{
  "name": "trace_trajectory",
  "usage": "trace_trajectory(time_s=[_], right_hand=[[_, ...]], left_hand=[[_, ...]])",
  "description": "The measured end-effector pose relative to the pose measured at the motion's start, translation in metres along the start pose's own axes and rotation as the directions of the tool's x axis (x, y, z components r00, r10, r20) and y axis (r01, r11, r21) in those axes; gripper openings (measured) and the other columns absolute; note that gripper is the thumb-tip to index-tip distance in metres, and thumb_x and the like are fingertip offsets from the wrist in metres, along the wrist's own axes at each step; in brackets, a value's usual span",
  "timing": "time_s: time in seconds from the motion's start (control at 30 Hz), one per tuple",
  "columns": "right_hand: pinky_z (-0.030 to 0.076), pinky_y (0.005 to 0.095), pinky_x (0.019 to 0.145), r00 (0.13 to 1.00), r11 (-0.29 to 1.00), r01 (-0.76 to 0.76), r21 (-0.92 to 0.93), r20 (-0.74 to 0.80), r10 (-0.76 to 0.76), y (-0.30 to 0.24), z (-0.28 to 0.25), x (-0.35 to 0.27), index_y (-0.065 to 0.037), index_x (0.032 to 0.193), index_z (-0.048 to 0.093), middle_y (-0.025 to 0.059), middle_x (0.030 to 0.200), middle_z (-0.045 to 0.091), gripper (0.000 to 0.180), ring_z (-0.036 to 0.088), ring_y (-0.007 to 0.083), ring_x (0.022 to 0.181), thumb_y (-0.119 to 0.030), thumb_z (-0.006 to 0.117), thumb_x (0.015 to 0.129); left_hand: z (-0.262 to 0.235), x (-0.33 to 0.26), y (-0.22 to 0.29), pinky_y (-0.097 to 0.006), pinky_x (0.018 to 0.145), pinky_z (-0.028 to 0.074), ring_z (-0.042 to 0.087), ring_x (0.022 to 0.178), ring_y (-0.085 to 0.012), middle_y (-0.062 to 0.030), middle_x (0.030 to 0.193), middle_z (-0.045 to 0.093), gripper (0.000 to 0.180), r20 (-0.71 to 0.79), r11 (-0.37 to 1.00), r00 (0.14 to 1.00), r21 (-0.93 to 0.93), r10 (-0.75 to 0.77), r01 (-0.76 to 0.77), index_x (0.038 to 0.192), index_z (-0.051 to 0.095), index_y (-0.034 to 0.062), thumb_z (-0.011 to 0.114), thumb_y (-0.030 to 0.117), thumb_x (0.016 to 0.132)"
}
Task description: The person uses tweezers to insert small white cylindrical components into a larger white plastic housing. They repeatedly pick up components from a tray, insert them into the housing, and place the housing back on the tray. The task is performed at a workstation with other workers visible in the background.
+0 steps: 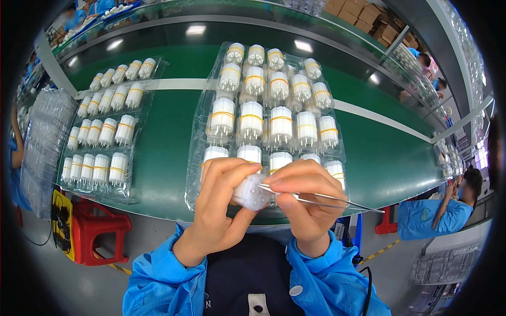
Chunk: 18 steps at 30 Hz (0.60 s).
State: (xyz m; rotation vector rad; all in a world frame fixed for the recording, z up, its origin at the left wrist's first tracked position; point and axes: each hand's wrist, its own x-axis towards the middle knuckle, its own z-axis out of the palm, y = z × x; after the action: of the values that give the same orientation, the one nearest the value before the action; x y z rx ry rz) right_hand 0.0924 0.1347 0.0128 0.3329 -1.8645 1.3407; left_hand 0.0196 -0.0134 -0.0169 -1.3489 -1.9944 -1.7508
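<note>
My left hand (pixel 213 210) pinches a white, rounded plastic housing (pixel 246 195), its end face turned up toward me. In my right hand (pixel 311 192) is a pair of thin metal tweezers (pixel 350 203), with the tips touching or just above that end face. Exactly what the tips grip, if anything, is too small to tell. Both hands hover over the near edge of a clear plastic tray (pixel 203 120). Rows of white cylinders (pixel 281 126) fill it, banded in yellow or orange, with metal pins pointing toward me. My hands partly hide the nearest row.
Another clear tray (pixel 100 191) of banded cylinders lies at left on the green table (pixel 163 174). Beyond its left side stand stacked clear trays (pixel 50 137). A red stool (pixel 100 226) is below left. At right sits a co-worker in blue (pixel 435 217).
</note>
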Motion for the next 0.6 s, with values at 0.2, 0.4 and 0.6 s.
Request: trace_trajectory(time_s=[0.2, 0.4, 0.6], right_hand=[[0.053, 0.0301, 0.064, 0.999, 0.999, -0.043, 0.008, -0.019, 0.044, -0.0003, 0.0005, -0.0026, 0.002, 0.092, 0.071, 0.0155, 0.087, 0.070, 0.015, 0.067, 0.0238, 0.077, 0.002, 0.072, 0.078], [0.053, 0.0299, 0.064, 1.000, 1.000, -0.003, 0.013, -0.009, 0.003, 0.0006, 0.0005, -0.0021, 0.003, 0.092, 0.071, 0.0154, 0.087, 0.070, 0.013, 0.067, 0.0232, 0.077, 0.001, 0.071, 0.078], [0.053, 0.0298, 0.064, 0.997, 0.998, -0.057, 0.010, -0.052, 0.058, -0.0002, 0.0019, -0.0036, 0.003, 0.090, 0.071, 0.0147, 0.087, 0.070, 0.012, 0.067, 0.0230, 0.076, 0.001, 0.072, 0.078]], left_hand=[[0.0013, -0.0014, -0.0009, -0.038, 0.084, 0.043, 0.054, 0.098, -0.0325, -0.0174, 0.110, 0.057, 0.052, -0.005, 1.000, 1.000, -0.019, -0.008, 0.008, 0.119, 0.056, -0.0007, 0.074, 0.000, 0.070], [0.0011, -0.0007, -0.0010, -0.037, 0.083, 0.043, 0.054, 0.097, -0.0324, -0.0172, 0.109, 0.057, 0.052, -0.008, 1.000, 1.000, -0.013, 0.007, -0.007, 0.119, 0.056, -0.0007, 0.074, 0.000, 0.070], [-0.0013, -0.0013, -0.0068, -0.032, 0.077, 0.048, 0.056, 0.094, -0.0265, -0.0189, 0.110, 0.051, 0.054, 0.044, 0.997, 0.997, 0.032, 0.069, -0.071, 0.120, 0.053, -0.0049, 0.074, -0.003, 0.070]])
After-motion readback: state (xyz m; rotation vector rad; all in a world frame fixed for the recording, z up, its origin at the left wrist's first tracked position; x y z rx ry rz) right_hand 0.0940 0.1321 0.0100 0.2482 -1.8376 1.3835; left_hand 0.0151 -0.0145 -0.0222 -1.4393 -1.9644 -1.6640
